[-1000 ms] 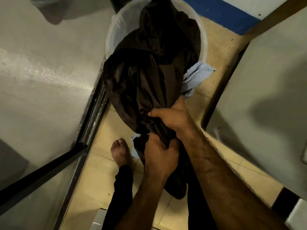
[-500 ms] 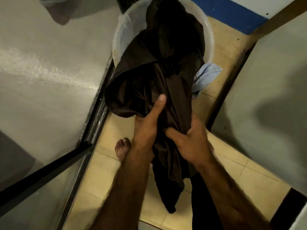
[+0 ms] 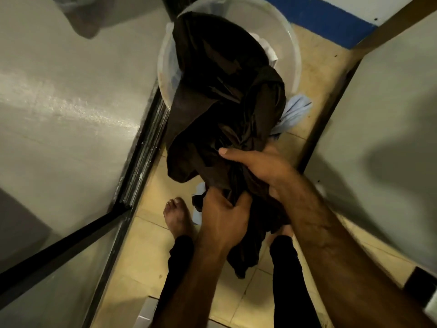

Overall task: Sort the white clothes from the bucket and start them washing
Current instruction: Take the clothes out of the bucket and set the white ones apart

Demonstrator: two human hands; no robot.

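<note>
A large dark brown garment (image 3: 220, 95) trails out of the translucent bucket (image 3: 294, 50) on the tiled floor and over its near rim. My left hand (image 3: 222, 216) grips the garment's lower bunched part. Just above it my right hand (image 3: 262, 164) grips the same bunch, thumb stretched across the cloth. The garment's tail hangs down between my legs. A little pale cloth (image 3: 267, 47) shows inside the bucket behind the dark garment; the other contents are hidden.
A light blue cloth (image 3: 293, 112) lies on the floor beside the bucket, and another pale piece (image 3: 198, 190) lies near my bare left foot (image 3: 177, 216). A glass panel with a black frame (image 3: 139, 157) stands at left. A grey appliance side (image 3: 387, 129) stands at right.
My left hand has dropped from high on the garment to a lower grip below my right hand. The garment has been drawn further out of the bucket and bunched tighter.
</note>
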